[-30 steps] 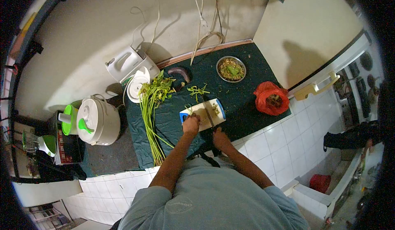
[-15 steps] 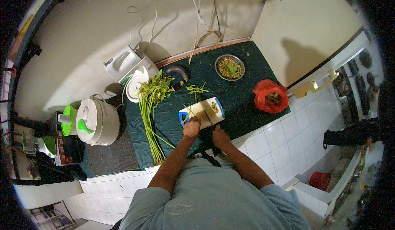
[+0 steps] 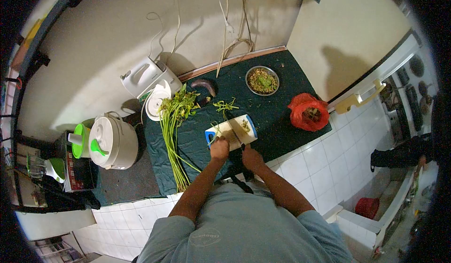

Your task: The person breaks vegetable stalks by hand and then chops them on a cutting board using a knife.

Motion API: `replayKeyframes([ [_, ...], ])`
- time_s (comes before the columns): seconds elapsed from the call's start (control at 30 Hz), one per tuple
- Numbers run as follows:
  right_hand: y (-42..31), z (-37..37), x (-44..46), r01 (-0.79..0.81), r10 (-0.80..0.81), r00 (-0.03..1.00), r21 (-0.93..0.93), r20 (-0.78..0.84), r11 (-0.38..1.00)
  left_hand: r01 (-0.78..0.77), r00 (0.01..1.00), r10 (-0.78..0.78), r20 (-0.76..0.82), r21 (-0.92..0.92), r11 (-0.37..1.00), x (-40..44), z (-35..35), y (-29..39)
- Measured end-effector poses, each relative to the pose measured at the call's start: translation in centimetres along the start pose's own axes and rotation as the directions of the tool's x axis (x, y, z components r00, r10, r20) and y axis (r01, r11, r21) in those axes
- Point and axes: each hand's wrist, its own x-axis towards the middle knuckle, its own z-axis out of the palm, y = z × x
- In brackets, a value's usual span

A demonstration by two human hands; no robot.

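A white cutting board (image 3: pixel 226 133) with blue ends lies on the dark green cloth in front of me. At its near left edge, my left hand (image 3: pixel 219 149) is closed around thin green stems (image 3: pixel 216 128). My right hand (image 3: pixel 252 157) grips the black handle of a knife (image 3: pixel 234 130), whose blade lies across the board. Small chopped green pieces (image 3: pixel 245 125) sit to the right of the blade. Just beyond the board is a little pile of cut stems (image 3: pixel 225 105). A large bunch of leafy green stalks (image 3: pixel 173 136) stretches along the left.
A metal bowl (image 3: pixel 262 80) of chopped greens stands at the back, and a red plastic bag (image 3: pixel 308 112) at the right. An eggplant (image 3: pixel 205 85), a white hand mixer (image 3: pixel 146 76) and a rice cooker (image 3: pixel 112 141) are to the left. Cords hang on the wall.
The view has shifted slightly. Both hands keep nearly the same places on the board, with the knife still across it and the stems still held.
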Motion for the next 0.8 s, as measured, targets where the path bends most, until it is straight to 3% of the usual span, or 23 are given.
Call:
replayKeyframes([
  [0.07,0.0,-0.4,0.6,0.052,-0.052,0.998,0.013,-0.048,0.999,0.023,0.999,-0.023,0.022,0.003,1.0,0.0,-0.6,0.1],
  [0.27,0.1,1.4,-0.1,0.005,-0.005,0.994,-0.005,0.107,1.0,0.214,0.977,-0.212,0.034,-0.102,0.971,0.5,-0.3,-0.1],
  [0.3,0.3,1.6,-0.1,-0.061,0.058,0.995,0.032,0.082,0.998,0.246,0.969,-0.243,0.038,-0.137,0.959,0.5,-0.6,-0.1],
  [0.37,0.8,2.0,0.2,-0.127,0.123,0.991,0.073,0.061,0.989,0.243,0.97,-0.238,0.049,-0.16,0.957,0.4,-1.4,-0.1],
  [0.47,0.6,0.6,1.3,0.123,-0.126,0.992,0.074,0.025,0.99,0.231,0.972,-0.217,0.09,-0.197,0.953,0.9,-0.1,-0.7],
  [0.53,-0.1,0.2,1.5,0.023,-0.034,0.994,0.1,0.101,0.995,0.23,0.971,-0.208,0.122,-0.21,0.95,1.0,0.1,-0.8],
  [0.67,-0.9,1.2,-1.1,0.033,-0.035,0.998,0.04,0.055,0.999,0.243,0.969,-0.23,0.087,-0.203,0.949,0.8,0.2,-0.5],
  [0.73,-0.2,1.5,-0.2,-0.054,0.045,0.994,0.089,0.101,0.995,0.241,0.97,-0.229,0.077,-0.219,0.946,0.8,-0.1,-0.4],
  [0.8,0.2,1.5,1.2,-0.018,0.011,0.993,0.06,0.114,0.998,0.249,0.968,-0.233,0.098,-0.221,0.943,0.8,0.1,-0.2],
])
